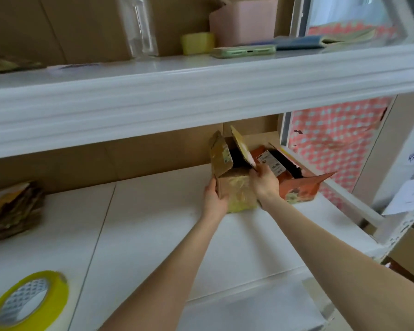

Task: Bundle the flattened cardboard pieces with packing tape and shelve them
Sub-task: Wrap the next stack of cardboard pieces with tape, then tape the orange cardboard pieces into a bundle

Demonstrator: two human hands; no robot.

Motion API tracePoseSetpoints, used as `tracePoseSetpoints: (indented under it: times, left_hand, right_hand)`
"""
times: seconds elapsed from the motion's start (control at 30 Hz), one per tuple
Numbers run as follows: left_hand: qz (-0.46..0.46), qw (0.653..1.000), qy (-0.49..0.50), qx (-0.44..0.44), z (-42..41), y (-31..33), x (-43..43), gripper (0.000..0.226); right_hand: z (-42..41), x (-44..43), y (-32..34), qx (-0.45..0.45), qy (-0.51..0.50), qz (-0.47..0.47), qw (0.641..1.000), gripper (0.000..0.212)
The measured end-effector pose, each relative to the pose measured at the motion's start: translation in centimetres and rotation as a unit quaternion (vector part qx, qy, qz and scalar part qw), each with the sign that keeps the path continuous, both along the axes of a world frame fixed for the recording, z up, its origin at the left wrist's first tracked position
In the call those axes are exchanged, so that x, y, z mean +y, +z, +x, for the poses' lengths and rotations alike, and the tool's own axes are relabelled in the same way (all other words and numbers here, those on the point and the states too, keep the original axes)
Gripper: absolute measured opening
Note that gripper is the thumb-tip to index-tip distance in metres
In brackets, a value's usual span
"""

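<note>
While the left hand [214, 199] clamps one side of the open brown cardboard box [237, 187], the right hand [264, 181] pinches its flap.

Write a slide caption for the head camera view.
Left hand and right hand hold an open brown box on the white shelf beside an orange box; tape roll lies nearer.
</note>
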State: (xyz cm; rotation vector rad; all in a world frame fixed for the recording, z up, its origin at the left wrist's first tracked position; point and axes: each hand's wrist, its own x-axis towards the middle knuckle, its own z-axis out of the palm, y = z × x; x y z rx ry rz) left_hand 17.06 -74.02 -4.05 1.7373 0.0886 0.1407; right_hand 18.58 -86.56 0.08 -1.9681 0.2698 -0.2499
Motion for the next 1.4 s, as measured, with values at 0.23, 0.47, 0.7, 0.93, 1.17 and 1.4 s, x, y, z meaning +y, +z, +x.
tracePoseSetpoints:
  times: [0.23,0.47,0.7,0.93,1.17,1.4]
  left_hand:
    - [0.098,0.995,0.02,0.021,2.3,0.6,-2.3,0.067]
    - [0.403,0.911,0.086,-0.016,-1.3,1.6,2.5,0.058]
    - [0.521,0.844,0.129,-0.015,-8.2,3.6,12.2,0.057]
    - [0.5,0.849,0.173,0.018,-18.4,2.8,28.6,0.054]
    - [0.502,0.838,0.2,0.075,-26.8,0.8,44.8,0.055]
    - [0.504,0.822,0.233,0.13,-28.6,-2.5,55.0,0.049]
  right_hand:
    - [1.7,-1.7,-1.0,0.018,0.023,-0.008,1.0,0.07]
    - [-1.5,2.4,0.6,-0.199,-0.009,-0.164,0.966,0.042]
    - [-5.8,14.0,-0.3,-0.145,0.17,-0.277,0.934,0.047]
    - [-13.7,30.9,-1.6,-0.139,0.253,-0.287,0.913,0.048]
    - [-21.8,45.4,-2.6,-0.1,0.301,-0.282,0.906,0.047]
    - [-22.0,53.0,-3.4,-0.07,0.336,-0.308,0.887,0.045]
